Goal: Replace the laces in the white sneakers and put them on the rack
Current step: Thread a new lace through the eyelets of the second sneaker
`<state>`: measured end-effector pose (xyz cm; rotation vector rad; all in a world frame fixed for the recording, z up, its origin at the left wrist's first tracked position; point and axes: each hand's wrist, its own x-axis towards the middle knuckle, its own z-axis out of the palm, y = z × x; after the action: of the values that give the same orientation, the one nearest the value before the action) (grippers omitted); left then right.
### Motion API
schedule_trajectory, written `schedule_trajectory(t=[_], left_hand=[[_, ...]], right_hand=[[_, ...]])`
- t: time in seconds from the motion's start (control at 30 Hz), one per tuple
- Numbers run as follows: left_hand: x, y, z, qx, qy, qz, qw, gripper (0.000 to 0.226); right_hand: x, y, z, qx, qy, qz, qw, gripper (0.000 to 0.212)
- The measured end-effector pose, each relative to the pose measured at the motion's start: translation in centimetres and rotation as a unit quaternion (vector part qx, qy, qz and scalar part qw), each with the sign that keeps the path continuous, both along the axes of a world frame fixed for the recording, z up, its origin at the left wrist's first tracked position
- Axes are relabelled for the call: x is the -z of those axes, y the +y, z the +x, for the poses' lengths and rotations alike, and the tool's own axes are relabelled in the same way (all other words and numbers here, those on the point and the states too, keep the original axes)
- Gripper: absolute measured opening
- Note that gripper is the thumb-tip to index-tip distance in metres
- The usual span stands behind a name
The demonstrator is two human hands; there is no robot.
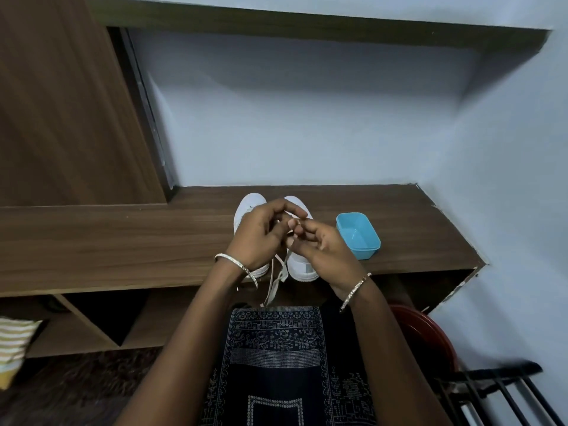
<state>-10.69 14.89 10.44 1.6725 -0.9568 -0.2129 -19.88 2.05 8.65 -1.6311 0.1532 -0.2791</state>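
Observation:
Two white sneakers stand side by side on the wooden counter [123,241], toes toward the wall: the left sneaker [247,207] and the right sneaker [302,269]. Both hands hover over them and hide most of each shoe. My left hand [261,235] has curled fingers that pinch a pale lace [276,281] near its top. My right hand [319,244] pinches the same lace with thumb and fingertips, touching the left hand. The lace hangs down between the shoes, over the counter's front edge.
A light blue plastic tub [358,235] sits on the counter right of the shoes. Open cubbies lie under the counter. A black metal rack [498,395] stands at the lower right beside a red round object [424,333]. A striped cloth [12,342] lies at the lower left.

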Motion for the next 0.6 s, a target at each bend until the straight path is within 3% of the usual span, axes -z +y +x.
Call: schedule_trajectory(t=[0.2,0.3,0.4,0.5,0.6], left_hand=[[-0.3,1.7,1.9,-0.121,0.049,-0.074,0.989,0.025],[0.3,2.8,3.1,-0.201,0.092,-0.109,0.969,0.021],[1.3,3.8,4.0,-0.27,0.116,-0.115,0.949,0.02],[2.8,4.1,4.6,-0.286,0.119,-0.068,0.948,0.019],[3.8,3.8,4.1,-0.246,0.083,0.042,0.965,0.018]], right_hand=[[1.1,-2.3,-0.6,0.084,0.018,-0.024,0.996,0.018],[2.1,-4.2,-1.0,0.134,0.038,-0.083,0.987,0.012],[2.6,-5.5,-1.3,0.161,0.038,-0.077,0.983,0.004],[2.6,-5.7,-1.3,0.151,0.031,-0.034,0.987,0.005],[2.3,-5.2,-1.2,0.121,0.024,-0.027,0.992,0.012]])
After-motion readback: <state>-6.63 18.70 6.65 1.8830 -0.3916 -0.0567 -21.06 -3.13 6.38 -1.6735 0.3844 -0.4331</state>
